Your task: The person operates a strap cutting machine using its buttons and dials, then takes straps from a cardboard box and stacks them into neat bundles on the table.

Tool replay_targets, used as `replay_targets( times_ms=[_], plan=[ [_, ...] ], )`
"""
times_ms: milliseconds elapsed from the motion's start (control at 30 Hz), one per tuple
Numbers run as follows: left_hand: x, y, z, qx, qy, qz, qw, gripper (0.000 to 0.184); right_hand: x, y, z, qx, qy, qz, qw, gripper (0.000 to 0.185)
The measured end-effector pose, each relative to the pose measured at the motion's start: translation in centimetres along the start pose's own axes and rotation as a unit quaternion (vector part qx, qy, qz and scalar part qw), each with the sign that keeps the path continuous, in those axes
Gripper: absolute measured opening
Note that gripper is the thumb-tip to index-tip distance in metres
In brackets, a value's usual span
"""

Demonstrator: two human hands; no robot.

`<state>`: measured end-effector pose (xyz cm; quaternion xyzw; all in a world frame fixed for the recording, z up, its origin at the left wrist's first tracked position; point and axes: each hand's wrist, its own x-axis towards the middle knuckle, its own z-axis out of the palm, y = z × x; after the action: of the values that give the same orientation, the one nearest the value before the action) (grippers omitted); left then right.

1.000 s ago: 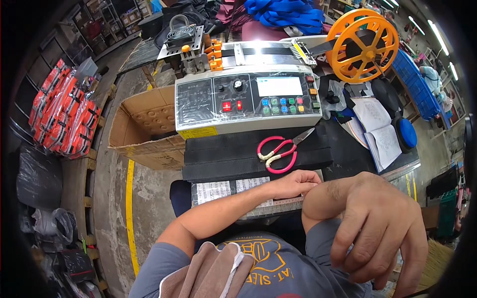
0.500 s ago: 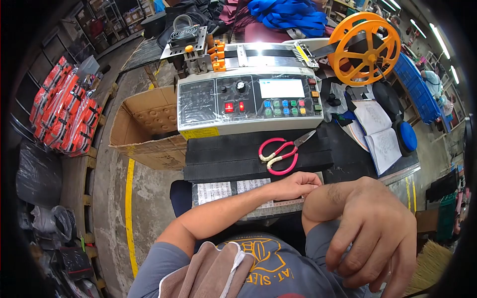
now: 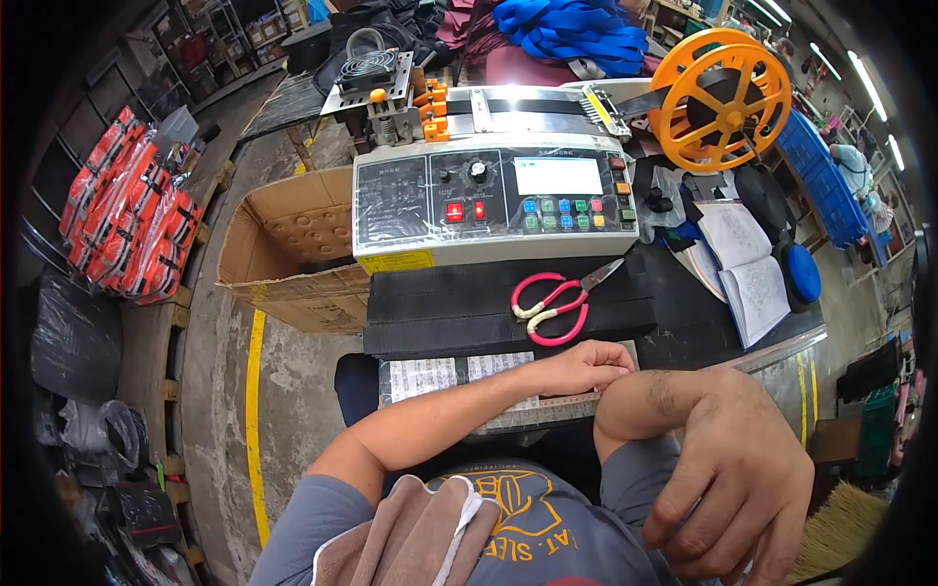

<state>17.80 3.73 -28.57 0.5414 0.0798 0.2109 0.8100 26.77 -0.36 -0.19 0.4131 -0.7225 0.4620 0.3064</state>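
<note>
At 1 o'clock, scissors lay on black stack, likely for reach; left hand curled nearby, pinch indiscernible; right hand hung, fingers loosely spread.

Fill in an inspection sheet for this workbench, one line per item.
Surface: dark table, partly covered.
Job's things: pink-handled scissors on black strips; machine with display lit; orange reel beside it.
Clutter: open notebook and blue roll at right; blue straps heaped behind.
Hands: left at front edge, grip unclear; right raised, loosely curled, nothing seen in it.
Cables: nothing seen for certain.
Surroundings: open cardboard box at left; yellow floor line.
</note>
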Motion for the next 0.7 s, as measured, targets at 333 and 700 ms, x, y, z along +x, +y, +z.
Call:
replay_targets(
  times_ms=[333, 700],
  plan=[
    [0.1, -0.1, 0.0, 0.003, 0.005, -0.004, 1.0, 0.02, -0.2, 0.3, 0.2, -0.021, 0.095, -0.021, 0.995, 0.006],
    [0.1, 0.0, 0.1, 0.001, 0.012, -0.007, 1.0, 0.022, -0.4, 0.5, 0.2, -0.056, 0.124, 0.026, 0.99, 0.014]
  ],
)
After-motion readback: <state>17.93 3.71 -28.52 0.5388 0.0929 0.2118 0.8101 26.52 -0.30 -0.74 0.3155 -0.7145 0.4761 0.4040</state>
